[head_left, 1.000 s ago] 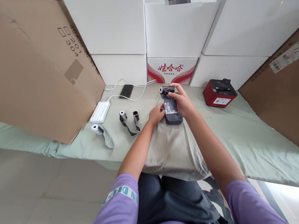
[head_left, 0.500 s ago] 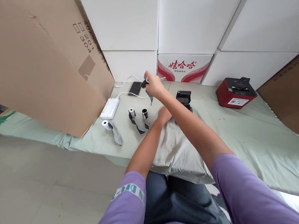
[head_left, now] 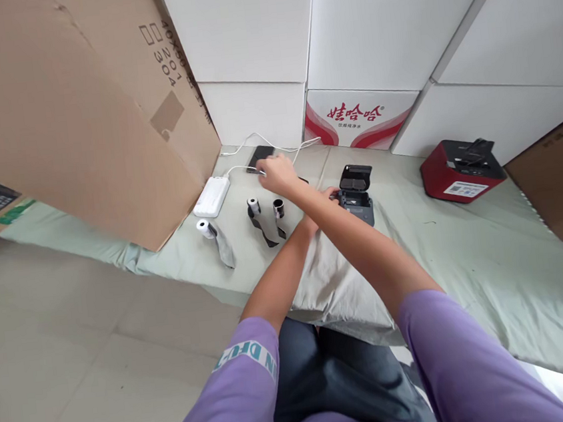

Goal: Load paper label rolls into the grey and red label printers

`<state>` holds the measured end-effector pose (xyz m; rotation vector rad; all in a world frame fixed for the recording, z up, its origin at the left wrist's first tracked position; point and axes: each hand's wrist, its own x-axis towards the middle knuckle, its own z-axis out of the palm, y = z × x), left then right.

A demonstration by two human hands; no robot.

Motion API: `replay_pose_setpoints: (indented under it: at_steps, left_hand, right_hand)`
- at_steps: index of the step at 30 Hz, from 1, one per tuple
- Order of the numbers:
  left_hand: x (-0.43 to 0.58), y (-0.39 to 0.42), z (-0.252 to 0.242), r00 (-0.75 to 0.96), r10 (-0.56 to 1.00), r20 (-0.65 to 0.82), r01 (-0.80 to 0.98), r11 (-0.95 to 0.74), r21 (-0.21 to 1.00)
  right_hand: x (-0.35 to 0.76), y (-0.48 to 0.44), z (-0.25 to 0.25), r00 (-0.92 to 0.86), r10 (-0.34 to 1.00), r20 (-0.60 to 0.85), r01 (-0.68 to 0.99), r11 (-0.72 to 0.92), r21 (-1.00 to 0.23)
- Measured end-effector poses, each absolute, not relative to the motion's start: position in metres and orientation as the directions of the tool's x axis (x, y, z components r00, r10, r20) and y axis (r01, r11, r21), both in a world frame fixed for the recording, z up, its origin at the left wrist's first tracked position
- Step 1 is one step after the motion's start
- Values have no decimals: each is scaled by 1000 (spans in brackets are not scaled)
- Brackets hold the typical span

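A small dark grey plastic label printer [head_left: 355,201] sits on the low bed under a pale green sheet [head_left: 468,265], at the far edge of a grey-green cushion [head_left: 334,286] on the person's lap. Its long axis runs away from the person. The hinged lid stands open at the far end, tilted up and back, and the paper bay faces upward.

The left hand [head_left: 329,195] is at the printer's left side, with its fingers against the casing. Most of that hand is hidden behind the right forearm, so I cannot tell whether it grips or only rests.

The right hand [head_left: 278,174] reaches across to the left of the printer, low over the sheet. Its back is toward the camera and its fingers are curled under (what they enclose, if anything, cannot be told).

Left of the printer, just beyond that hand's near side, are two small paper rolls with dark trailing strips [head_left: 265,209]. A third white paper roll with a grey strip [head_left: 206,227] lies farther left. Beyond these are a white rectangular power bank [head_left: 211,196], a white cable [head_left: 275,148] and a black phone [head_left: 259,155].

Well to the right of the printer sits a red boxy printer [head_left: 461,170]. A large brown cardboard box [head_left: 74,105] leans at the far left, and white cartons [head_left: 367,21] are stacked behind.
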<state>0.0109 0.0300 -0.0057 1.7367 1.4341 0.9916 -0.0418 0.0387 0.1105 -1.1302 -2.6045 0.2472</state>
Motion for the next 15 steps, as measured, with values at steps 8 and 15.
replay_pose_setpoints:
  at_steps: [8,15]
  left_hand:
    - [9,13,7,73,985,157,661,-166,732]
    - [7,13,9,80,987,140,634,-159,757]
  right_hand:
    - [-148,-66,100,-934,356,-16,340,877,-339]
    - [-67,-52,98,-834,511,208,232,667,-708]
